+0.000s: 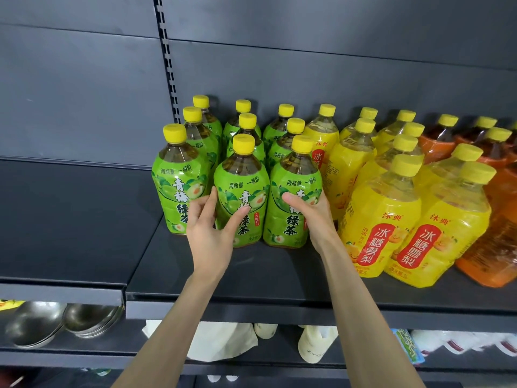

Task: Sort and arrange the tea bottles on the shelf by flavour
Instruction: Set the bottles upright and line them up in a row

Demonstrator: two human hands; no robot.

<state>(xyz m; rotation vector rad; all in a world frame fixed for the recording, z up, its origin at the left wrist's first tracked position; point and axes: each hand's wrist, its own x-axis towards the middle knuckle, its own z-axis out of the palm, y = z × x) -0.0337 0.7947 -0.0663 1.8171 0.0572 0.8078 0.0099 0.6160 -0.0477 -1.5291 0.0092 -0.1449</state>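
At frame centre, upright on the shelf (251, 275) just ahead of both hands, the middle bottle (243, 175) met the left hand (209, 236), its fingers (208, 201) nearly straight along its left flank, while the right hand (313, 217) wrapped the right bottle (291, 231).
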